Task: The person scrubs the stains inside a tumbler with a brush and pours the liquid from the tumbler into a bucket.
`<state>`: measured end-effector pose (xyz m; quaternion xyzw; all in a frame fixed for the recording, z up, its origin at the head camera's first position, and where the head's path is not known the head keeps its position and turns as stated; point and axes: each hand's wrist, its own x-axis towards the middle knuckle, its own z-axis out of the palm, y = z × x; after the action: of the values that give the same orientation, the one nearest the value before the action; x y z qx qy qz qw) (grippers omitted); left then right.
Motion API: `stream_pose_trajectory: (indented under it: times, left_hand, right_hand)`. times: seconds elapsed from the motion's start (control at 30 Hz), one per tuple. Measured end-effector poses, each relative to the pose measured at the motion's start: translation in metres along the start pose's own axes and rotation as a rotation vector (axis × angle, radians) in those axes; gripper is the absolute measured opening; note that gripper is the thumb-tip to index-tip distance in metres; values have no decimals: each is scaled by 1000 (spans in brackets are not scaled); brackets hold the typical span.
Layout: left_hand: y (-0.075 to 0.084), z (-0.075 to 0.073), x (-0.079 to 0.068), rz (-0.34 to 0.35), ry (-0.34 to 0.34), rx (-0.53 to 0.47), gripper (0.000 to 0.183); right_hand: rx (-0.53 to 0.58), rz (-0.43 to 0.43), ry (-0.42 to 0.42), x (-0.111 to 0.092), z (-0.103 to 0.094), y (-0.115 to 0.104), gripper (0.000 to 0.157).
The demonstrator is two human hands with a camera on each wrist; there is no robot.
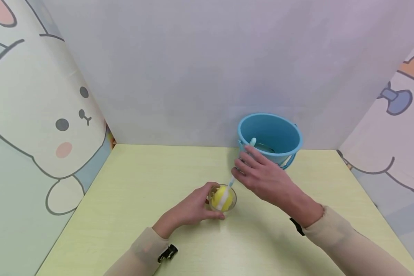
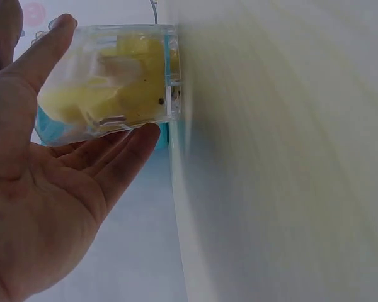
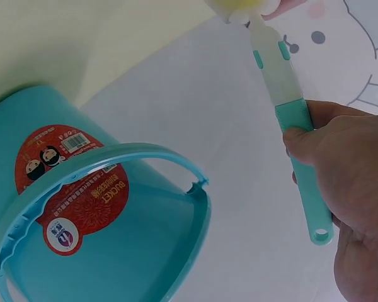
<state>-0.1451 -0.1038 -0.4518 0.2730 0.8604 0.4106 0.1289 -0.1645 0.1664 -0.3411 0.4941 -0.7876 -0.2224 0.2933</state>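
Observation:
My left hand (image 1: 191,207) holds a clear glass cup (image 2: 169,69) low over the table, the thumb on one side and fingers on the other. Inside the cup sits the yellow-and-white sponge head (image 1: 219,198) of a cup brush (image 3: 277,72). My right hand (image 1: 262,178) grips the brush's teal handle (image 3: 312,195), which slants up and away from the cup. Dark specks show near the cup's base in the left wrist view. Whether the base touches the table cannot be told.
A blue plastic bucket (image 1: 262,126) with a handle and a red label (image 3: 82,182) stands at the table's back edge, just beyond my right hand. The pale yellow table (image 1: 141,176) meets a light cloth backdrop (image 1: 179,76) behind. Cartoon-printed cloths hang at both sides.

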Motion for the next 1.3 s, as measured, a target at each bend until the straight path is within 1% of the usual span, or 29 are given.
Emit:
stream_pose_trajectory:
  times: [0.33,0.63,0.7,0.8,0.97,1.17,1.3]
  left_hand:
    - [-1,2,0,-7,1,-1,90]
    - [-2,2,0,10,-1,6,90]
    - [-2,2,0,11,-1,8,89]
    - [-2,2,0,11,-2,2,89]
    - [-3,2,-1,5,1,-13,91]
    - [-4,3,0,0,4,0,94]
    - [-4,3,0,1,1,0,94]
  right_hand:
    - [-7,-15,14,-5,-3,3,66]
    - [3,-17,39,-9,-10,13,62]
    - [8,-17,44,-10,-11,15,64]
    - [37,-10,66,-12,-14,20,63]
    - [72,1,114,-15,-20,29,56]
    - [54,-23,96,-19,-31,37,58]
    - [54,-31,95,-19,-34,38,59]
